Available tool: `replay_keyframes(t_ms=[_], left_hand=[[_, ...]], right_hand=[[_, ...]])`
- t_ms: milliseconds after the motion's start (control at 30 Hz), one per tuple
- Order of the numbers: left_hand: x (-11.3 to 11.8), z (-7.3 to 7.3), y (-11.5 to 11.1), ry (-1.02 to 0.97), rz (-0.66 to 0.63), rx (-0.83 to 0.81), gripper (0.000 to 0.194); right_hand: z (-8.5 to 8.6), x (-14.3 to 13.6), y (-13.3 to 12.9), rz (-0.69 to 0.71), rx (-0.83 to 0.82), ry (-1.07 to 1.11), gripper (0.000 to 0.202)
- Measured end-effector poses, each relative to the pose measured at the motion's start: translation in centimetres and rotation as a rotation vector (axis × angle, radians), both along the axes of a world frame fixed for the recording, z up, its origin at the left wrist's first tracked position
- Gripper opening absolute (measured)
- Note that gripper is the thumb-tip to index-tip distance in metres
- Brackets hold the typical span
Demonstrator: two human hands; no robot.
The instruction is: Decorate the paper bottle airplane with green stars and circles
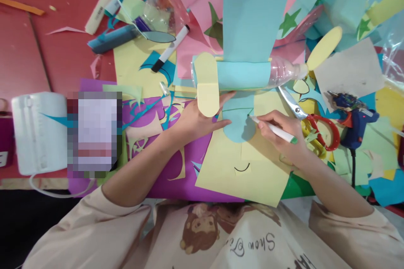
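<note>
While R hand (pixel 288 147) pinches wht marker (pixel 280 133), L hand (pixel 201 125), spread, touches blue ppr (pixel 237 130).

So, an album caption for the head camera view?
Right hand holds a white marker to blue paper; left hand rests beside a wrapped bottle.

L hand (pixel 202 122) part-hid under yel. ppr strip (pixel 208 97).

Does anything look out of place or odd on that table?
Yes: what looks like a blue glue gun lies among loose paper scraps, beside the scissors. No stand shows under it, an odd spot if it's hot.
</note>
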State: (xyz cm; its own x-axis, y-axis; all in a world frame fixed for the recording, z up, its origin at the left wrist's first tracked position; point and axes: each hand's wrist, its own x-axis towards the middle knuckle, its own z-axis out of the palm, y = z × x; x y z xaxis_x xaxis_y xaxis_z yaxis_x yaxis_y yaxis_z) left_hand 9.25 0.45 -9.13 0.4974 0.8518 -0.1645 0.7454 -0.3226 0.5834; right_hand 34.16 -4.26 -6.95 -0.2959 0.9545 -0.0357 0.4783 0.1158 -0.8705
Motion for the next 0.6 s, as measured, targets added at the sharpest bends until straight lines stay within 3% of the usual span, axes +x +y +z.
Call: replay_keyframes(t_ms=[300,500,600], left_hand=[[-0.1,-0.1,-0.1,-0.033,-0.009,0.060,0.065],[0.0,0.2,-0.1,-0.043,0.016,0.004,0.068],[0.0,0.2,-0.1,-0.047,0.013,0.010,0.068]], right_hand=[[0.1,-1.1,-0.6,0.125,0.116,0.026,0.003],[-0.7,-0.9,-1.4,0.211,0.111,0.020,0.006],[-0.6,-1.3,-1.5,0.240,0.190,0.016,0.008]])
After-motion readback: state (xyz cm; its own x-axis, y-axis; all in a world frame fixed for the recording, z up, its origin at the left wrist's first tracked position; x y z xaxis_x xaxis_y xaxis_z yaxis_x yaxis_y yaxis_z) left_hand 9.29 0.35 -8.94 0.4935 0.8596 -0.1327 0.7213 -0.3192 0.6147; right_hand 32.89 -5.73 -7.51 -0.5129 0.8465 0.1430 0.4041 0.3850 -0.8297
